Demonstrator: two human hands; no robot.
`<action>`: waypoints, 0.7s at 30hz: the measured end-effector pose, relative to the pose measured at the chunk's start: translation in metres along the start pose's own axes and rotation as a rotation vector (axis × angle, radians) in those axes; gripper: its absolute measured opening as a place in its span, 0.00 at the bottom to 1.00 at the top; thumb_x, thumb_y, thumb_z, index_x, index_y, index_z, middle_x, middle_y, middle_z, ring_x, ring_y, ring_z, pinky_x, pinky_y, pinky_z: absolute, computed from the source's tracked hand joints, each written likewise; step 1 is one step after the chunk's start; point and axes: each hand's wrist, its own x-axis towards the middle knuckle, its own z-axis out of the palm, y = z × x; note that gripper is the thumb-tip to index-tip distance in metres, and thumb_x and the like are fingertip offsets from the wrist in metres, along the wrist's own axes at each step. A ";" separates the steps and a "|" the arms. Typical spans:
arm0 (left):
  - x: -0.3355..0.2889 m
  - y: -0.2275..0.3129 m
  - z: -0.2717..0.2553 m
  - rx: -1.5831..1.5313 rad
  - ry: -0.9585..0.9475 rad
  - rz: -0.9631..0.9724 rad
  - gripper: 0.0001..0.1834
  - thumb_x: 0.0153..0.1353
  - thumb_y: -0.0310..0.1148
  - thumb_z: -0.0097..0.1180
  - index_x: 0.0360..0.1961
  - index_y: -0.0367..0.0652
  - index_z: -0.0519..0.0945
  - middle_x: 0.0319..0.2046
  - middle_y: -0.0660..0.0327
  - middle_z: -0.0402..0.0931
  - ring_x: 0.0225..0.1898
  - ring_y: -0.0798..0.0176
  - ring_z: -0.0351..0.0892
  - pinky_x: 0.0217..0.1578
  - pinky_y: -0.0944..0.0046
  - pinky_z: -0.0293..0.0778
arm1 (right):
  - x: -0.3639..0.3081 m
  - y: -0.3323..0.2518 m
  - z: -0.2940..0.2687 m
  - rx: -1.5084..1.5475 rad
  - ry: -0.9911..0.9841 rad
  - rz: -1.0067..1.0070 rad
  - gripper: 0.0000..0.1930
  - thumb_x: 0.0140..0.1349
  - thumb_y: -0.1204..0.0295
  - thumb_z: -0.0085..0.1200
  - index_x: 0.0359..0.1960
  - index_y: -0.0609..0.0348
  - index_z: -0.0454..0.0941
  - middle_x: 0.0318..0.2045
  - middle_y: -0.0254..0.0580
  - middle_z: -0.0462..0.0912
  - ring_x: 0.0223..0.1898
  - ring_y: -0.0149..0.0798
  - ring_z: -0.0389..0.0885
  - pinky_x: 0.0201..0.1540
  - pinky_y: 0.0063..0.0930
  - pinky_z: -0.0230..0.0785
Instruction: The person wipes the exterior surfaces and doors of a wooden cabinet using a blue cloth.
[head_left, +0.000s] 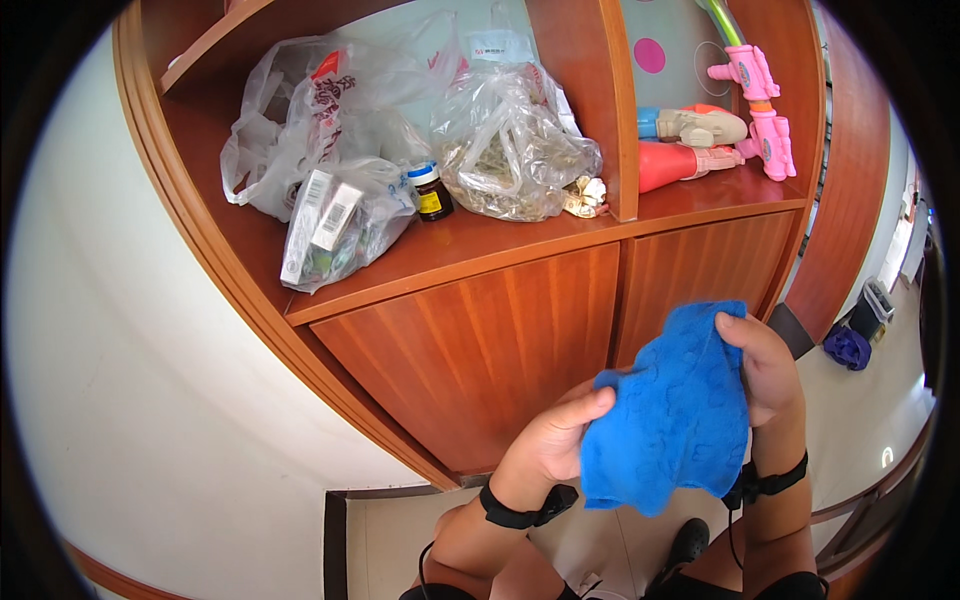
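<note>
A bright blue cloth point(668, 415) hangs between my two hands, in front of the cabinet's lower doors. My left hand point(562, 432) grips its left edge, thumb on the near face and the other fingers hidden behind. On the other side, my right hand point(768, 368) pinches the cloth near its upper right corner, thumb in front. The cloth is partly spread and a little wrinkled, with its lower edge hanging free. Black bands circle both my wrists.
On the wooden cabinet shelf point(480, 245) stand a clear bag of dried stuff point(515, 150), a bag with white boxes point(340, 225) and a dark blue-lidded jar point(430, 192). Right of the divider lie toy water guns point(765, 120). A white wall point(120, 300) bounds the left.
</note>
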 end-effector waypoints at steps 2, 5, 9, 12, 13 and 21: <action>0.003 -0.001 0.003 0.026 0.011 -0.030 0.35 0.63 0.45 0.66 0.64 0.36 0.69 0.57 0.51 0.76 0.58 0.55 0.77 0.61 0.52 0.73 | 0.003 -0.001 -0.009 -0.133 0.051 -0.013 0.16 0.71 0.65 0.52 0.51 0.66 0.79 0.43 0.44 0.86 0.43 0.38 0.86 0.51 0.33 0.77; 0.012 -0.003 0.012 0.210 0.407 0.177 0.26 0.63 0.38 0.66 0.58 0.38 0.74 0.51 0.55 0.78 0.52 0.61 0.78 0.55 0.57 0.76 | 0.011 0.003 -0.028 -0.300 0.157 -0.019 0.16 0.71 0.65 0.54 0.51 0.65 0.79 0.43 0.42 0.86 0.43 0.35 0.85 0.51 0.30 0.76; 0.009 -0.015 0.009 0.531 0.731 0.625 0.15 0.67 0.28 0.61 0.53 0.40 0.77 0.45 0.58 0.77 0.46 0.67 0.77 0.46 0.64 0.76 | 0.026 0.048 0.008 -0.426 0.356 -0.128 0.18 0.72 0.62 0.53 0.55 0.63 0.75 0.45 0.39 0.82 0.46 0.30 0.81 0.50 0.26 0.74; 0.008 -0.030 0.025 1.439 0.606 0.994 0.30 0.60 0.32 0.68 0.61 0.37 0.71 0.57 0.48 0.67 0.61 0.49 0.69 0.61 0.53 0.65 | 0.018 0.068 0.040 -0.357 0.097 -0.207 0.33 0.75 0.50 0.44 0.70 0.64 0.59 0.60 0.42 0.71 0.60 0.34 0.71 0.63 0.28 0.64; 0.006 -0.030 0.038 1.575 0.547 1.065 0.41 0.53 0.35 0.73 0.66 0.36 0.66 0.60 0.45 0.63 0.65 0.39 0.62 0.66 0.46 0.58 | 0.019 0.075 0.050 -0.294 0.009 -0.273 0.38 0.74 0.45 0.40 0.73 0.65 0.54 0.65 0.44 0.67 0.65 0.37 0.67 0.68 0.31 0.58; -0.016 0.006 0.044 0.772 0.775 1.289 0.31 0.63 0.20 0.59 0.66 0.34 0.65 0.55 0.54 0.73 0.51 0.58 0.78 0.54 0.62 0.74 | 0.013 0.049 0.076 -0.243 -0.349 -0.112 0.46 0.70 0.38 0.43 0.74 0.66 0.51 0.75 0.53 0.53 0.76 0.48 0.52 0.76 0.46 0.41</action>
